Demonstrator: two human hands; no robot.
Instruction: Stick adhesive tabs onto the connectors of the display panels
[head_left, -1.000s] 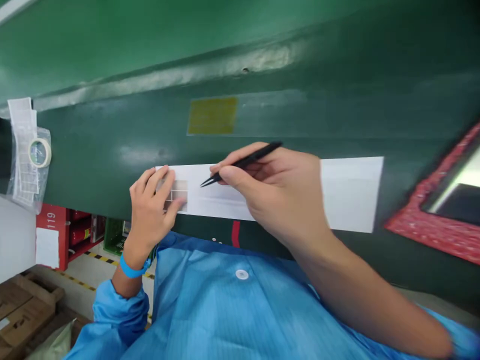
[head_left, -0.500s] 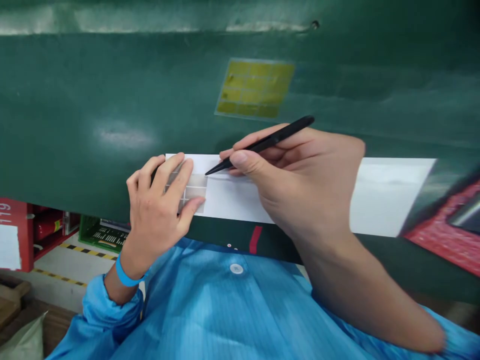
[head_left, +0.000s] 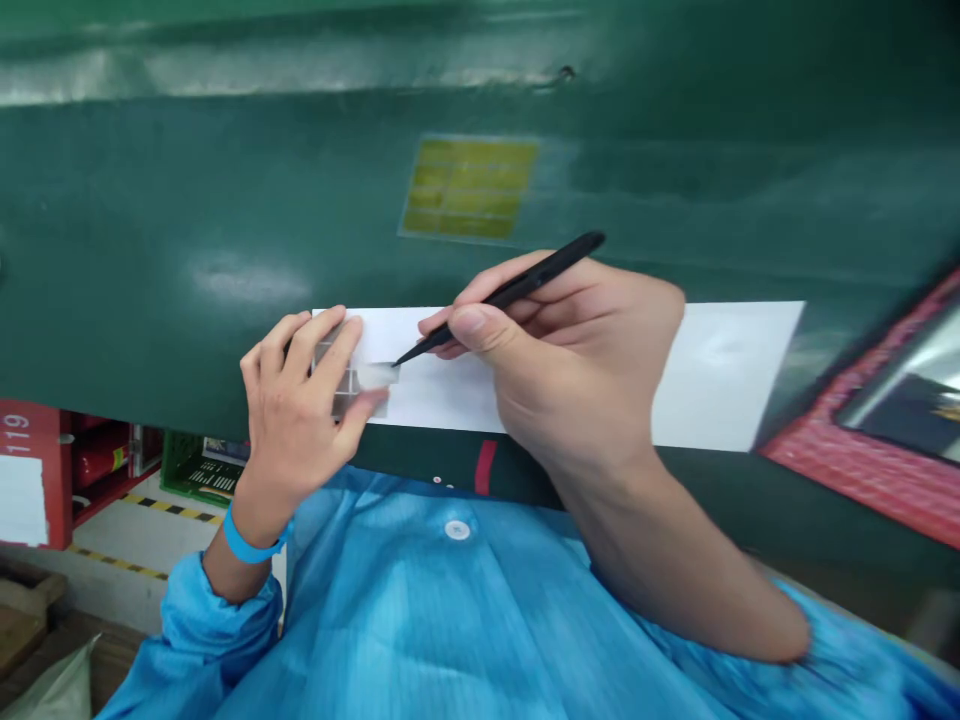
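A long white sheet point(head_left: 727, 375) lies along the near edge of the green work table, with a block of grey square stickers at its left end. My left hand point(head_left: 300, 410) rests flat over those stickers, fingers spread, partly hiding them. In my right hand point(head_left: 592, 360) is a pair of black pointed tweezers point(head_left: 540, 275), pinched between thumb and fingers. Their tip touches a grey sticker point(head_left: 381, 376), whose edge looks lifted and blurred, just right of my left fingers.
A yellow sticker sheet point(head_left: 472, 190) lies on the green table point(head_left: 187, 200) beyond my hands. At the right is a red-edged tray point(head_left: 847, 440) with something dark inside. Below the table at left are a red cabinet point(head_left: 37, 480) and a green crate point(head_left: 180, 470).
The tweezers' tip has moved slightly down onto a grey sticker, and that sticker's edge now appears raised. My left hand stays on the sheet. The whole view has shifted a little.
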